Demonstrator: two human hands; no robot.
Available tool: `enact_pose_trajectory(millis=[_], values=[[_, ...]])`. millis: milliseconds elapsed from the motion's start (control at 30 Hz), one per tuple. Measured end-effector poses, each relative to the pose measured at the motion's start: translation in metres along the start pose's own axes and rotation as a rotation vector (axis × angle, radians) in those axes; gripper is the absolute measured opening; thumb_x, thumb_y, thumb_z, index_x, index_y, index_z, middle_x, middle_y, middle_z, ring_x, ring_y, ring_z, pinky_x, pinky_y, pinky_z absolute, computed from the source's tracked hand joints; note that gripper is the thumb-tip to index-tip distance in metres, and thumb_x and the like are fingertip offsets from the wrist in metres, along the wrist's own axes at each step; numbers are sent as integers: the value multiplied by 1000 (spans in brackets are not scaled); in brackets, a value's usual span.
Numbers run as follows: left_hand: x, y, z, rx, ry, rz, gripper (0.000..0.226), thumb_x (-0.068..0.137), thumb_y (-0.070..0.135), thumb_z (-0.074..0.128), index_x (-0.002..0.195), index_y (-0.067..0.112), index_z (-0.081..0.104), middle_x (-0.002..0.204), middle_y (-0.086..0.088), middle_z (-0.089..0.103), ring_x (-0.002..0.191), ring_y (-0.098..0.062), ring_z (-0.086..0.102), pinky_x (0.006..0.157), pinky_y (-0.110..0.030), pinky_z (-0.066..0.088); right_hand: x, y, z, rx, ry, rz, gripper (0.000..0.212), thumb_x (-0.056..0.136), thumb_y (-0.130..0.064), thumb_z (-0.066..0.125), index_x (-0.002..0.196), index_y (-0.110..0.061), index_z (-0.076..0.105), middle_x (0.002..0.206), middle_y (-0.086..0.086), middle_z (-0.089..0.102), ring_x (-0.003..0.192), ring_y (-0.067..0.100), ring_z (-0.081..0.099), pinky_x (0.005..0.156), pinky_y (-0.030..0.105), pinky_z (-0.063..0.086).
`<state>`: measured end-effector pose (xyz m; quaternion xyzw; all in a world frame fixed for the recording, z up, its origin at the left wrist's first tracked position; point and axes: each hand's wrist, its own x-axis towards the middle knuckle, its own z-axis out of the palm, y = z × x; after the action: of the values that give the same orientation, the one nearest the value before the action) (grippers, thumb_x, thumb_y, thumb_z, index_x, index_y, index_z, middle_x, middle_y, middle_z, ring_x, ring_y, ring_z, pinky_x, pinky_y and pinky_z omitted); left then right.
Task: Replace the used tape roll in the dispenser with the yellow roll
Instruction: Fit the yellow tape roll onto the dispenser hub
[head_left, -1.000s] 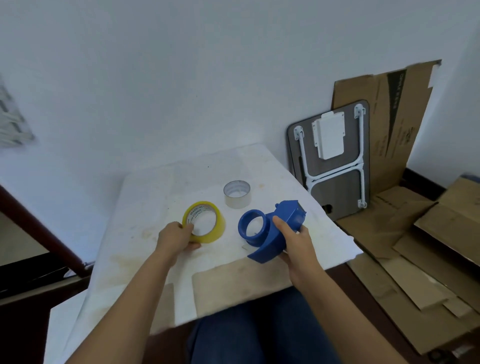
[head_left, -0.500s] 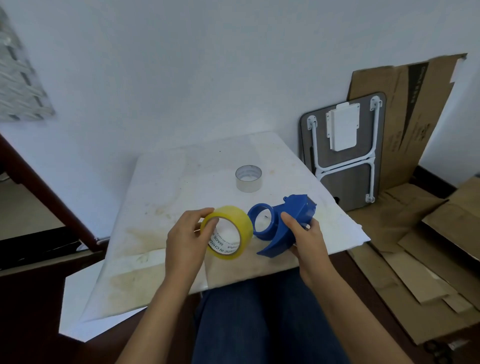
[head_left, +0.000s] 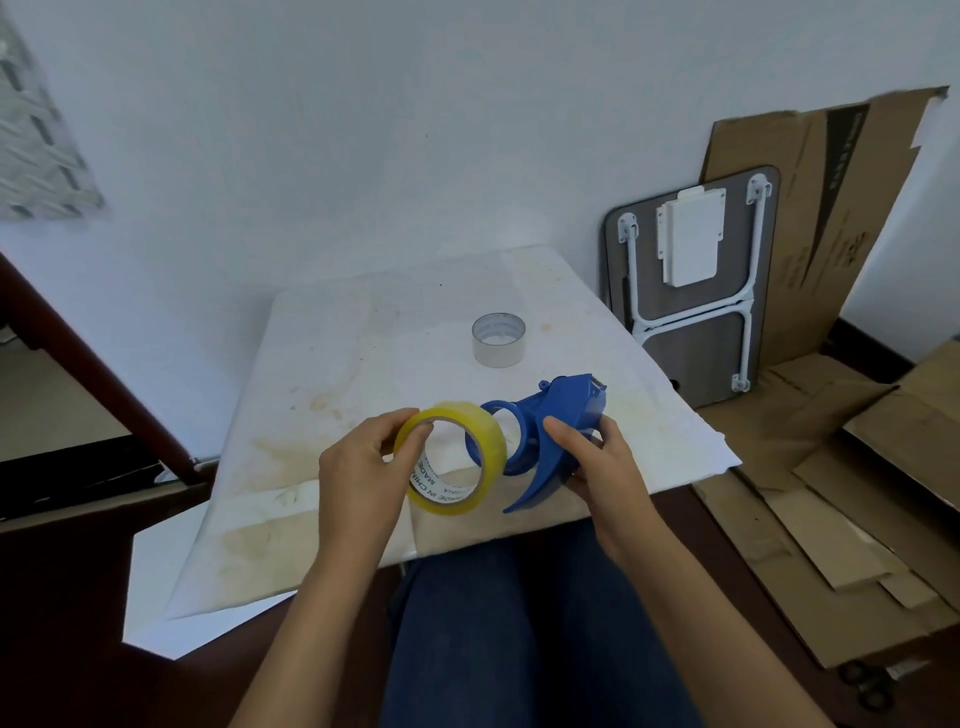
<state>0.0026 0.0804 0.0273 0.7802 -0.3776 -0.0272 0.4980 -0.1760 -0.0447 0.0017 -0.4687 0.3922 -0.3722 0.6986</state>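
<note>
My left hand (head_left: 363, 467) grips the yellow tape roll (head_left: 488, 441), held upright above the near part of the white table (head_left: 363, 364). Its open core faces me, with printed text inside. My right hand (head_left: 602, 462) holds the blue tape dispenser (head_left: 558, 415) by its handle, just right of the roll. The roll's right rim overlaps the dispenser's round hub, which has no roll on it. The used, nearly bare grey roll (head_left: 498, 340) stands alone farther back on the table.
A folded small table (head_left: 691, 291) leans on the wall at the right, with flattened cardboard (head_left: 831, 493) behind and across the floor. A dark wooden rail (head_left: 93, 374) runs at the left. My legs in dark trousers are below the table edge.
My left hand lifted the yellow roll off the table and carried it right, up against the dispenser's hub. My right hand raised the dispenser slightly.
</note>
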Motion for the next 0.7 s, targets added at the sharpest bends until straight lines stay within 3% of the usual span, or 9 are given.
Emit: enact_pose_trajectory(millis=[100,267,467,567,700], values=[[-3,8,0,-15,-23,16,18,88,35,71,101,24,79,92,13,76,85,-5,69,77,-21,54,0,2,-1,-2,-34,14,52,83,-26,73,130,-19,52,120,8,69,107,22,68,84,33,56],[-3,16,5,21,-63,33,14,89,34,70,97,25,78,87,14,74,82,-3,67,70,-12,48,1,4,-2,-6,-66,32,55,81,-29,74,131,-20,53,121,7,70,109,24,68,94,42,56],[-3,17,10,63,-80,45,10,89,34,70,92,27,76,83,15,73,82,-1,66,69,-14,48,-1,5,-4,-30,-110,27,56,80,-40,72,130,-19,54,120,7,70,111,25,67,97,42,55],[-2,17,11,81,-83,43,11,89,35,69,90,26,75,83,15,72,80,-1,65,67,-14,47,-3,5,-4,-38,-140,18,70,68,-52,73,128,-19,57,118,8,72,109,25,68,96,42,55],[-1,16,11,135,-90,46,14,89,38,68,88,25,74,82,12,72,78,-4,65,64,-17,47,-3,3,-3,-38,-173,-7,70,66,-52,71,126,-17,57,116,8,73,106,25,70,95,41,56]])
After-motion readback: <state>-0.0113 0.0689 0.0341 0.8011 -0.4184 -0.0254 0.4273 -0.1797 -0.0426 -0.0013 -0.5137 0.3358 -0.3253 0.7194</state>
